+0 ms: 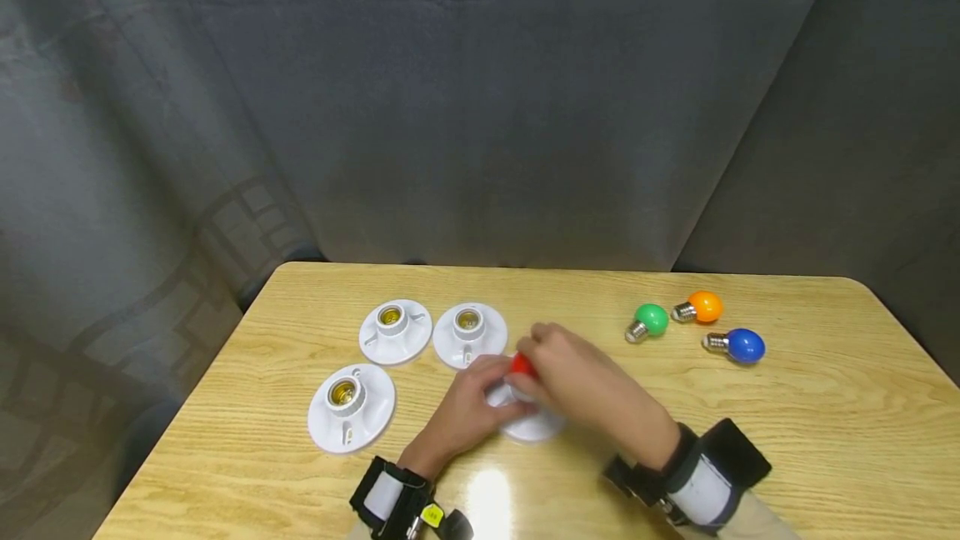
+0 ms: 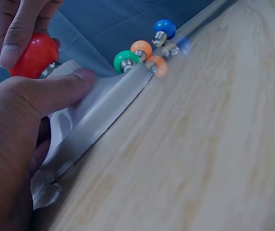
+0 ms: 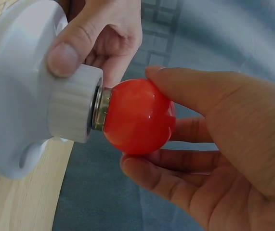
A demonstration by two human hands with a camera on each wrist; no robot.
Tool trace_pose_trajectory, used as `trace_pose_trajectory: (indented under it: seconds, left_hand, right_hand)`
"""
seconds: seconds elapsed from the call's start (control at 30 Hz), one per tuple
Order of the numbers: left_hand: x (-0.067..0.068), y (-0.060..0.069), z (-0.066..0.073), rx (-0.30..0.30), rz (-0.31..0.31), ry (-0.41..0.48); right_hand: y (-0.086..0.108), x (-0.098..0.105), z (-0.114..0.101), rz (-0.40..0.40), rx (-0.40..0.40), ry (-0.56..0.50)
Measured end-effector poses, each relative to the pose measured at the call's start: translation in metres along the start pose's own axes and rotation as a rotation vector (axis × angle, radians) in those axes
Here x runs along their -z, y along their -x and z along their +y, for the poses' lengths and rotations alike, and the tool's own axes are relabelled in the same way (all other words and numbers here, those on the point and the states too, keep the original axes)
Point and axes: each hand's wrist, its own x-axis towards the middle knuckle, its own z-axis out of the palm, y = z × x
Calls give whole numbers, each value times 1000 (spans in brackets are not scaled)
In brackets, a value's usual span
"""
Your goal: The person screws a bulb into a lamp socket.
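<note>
Well in from the far edge of the wood-grained table (image 1: 825, 432), a glossy, round, metal-threaded red bulb (image 3: 139, 118) sits partway in a smooth, white, disc-based socket (image 3: 12, 96). The right hand (image 1: 577, 377) pinches the bulb between thumb and fingers; the left hand (image 1: 468, 411) grips the socket.

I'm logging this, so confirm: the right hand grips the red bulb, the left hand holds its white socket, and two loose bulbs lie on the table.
Two is wrong: the head view shows three on the table, a green bulb, an orange bulb and a blue bulb. Otherwise right: the right hand grips the red bulb and the left hand holds its white socket.
</note>
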Motion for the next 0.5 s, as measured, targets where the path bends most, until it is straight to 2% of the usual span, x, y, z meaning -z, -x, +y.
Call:
trace_pose_trajectory:
  seconds: [0.23, 0.37, 0.5]
  left_hand:
    - [0, -2, 4, -31, 11, 54]
    - [0, -2, 8, -31, -9, 1]
    - [3, 0, 13, -6, -24, -120]
  right_hand:
    - [1, 5, 3, -19, -39, -34]
    - [0, 6, 7, -27, -41, -33]
    - [-1, 6, 11, -34, -37, -47]
